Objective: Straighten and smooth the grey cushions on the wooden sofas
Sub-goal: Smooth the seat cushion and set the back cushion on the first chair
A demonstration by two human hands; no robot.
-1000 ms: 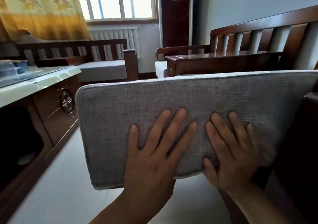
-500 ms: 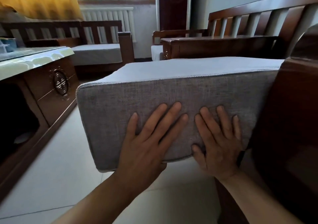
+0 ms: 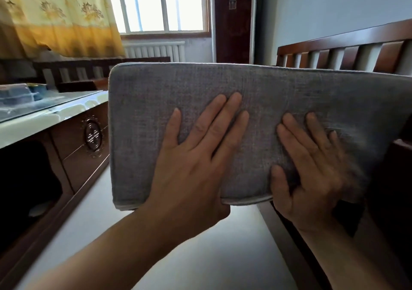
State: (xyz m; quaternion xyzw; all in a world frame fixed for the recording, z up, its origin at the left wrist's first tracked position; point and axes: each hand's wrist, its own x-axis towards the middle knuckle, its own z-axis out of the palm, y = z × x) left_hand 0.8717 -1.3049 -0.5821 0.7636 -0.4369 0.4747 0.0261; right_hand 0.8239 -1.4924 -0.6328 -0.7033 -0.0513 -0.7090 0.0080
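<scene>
Hands hold a grey cushion (image 3: 223, 111) tipped up on edge, its broad face toward the camera. Left hand (image 3: 196, 156) lies flat, fingers straight and spread on the fabric, thumb hidden below the lower edge. Right hand (image 3: 312, 169) presses flat beside it, slightly blurred. Behind the cushion stands a wooden sofa (image 3: 347, 51); a glass-topped bench (image 3: 51, 113) sits left.

Grey cushion (image 3: 256, 102) (yellow floral curtain (image 3: 55, 15)).
</scene>
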